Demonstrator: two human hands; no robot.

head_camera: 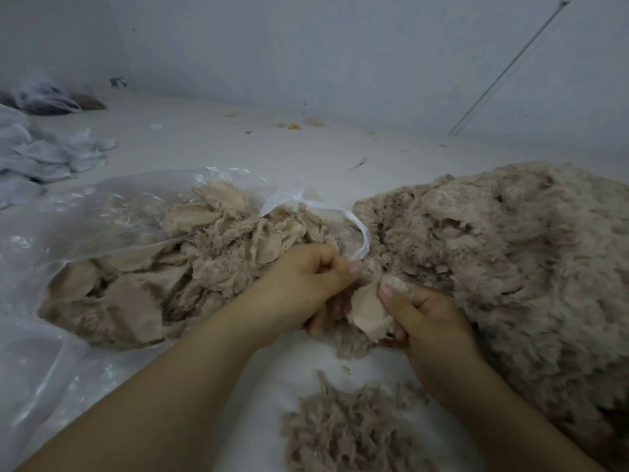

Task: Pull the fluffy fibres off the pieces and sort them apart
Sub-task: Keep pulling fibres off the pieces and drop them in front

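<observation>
The fabric piece (369, 311) between the hands is pale cream-beige, plain, with a faint woven texture and a paler frayed edge. The big fluffy fibre heap (510, 260) on the right is a mottled greyish taupe, lighter at the tips and darker in its hollows. The small fibre pile (350, 434) near the bottom edge is the same grey-brown, slightly darker. The pieces in the plastic bag (85, 212) mix smooth tan-beige faces with taupe fluff; the bag itself is clear with white glints, and its tie strip (354, 219) is white. The surface (204, 141) beneath is off-white, flecked with dark specks and a few orange-yellow crumbs (293, 126). The wall (340, 46) is pale grey-blue. The cloth heap (41, 155) at the left is light bluish-white.
</observation>
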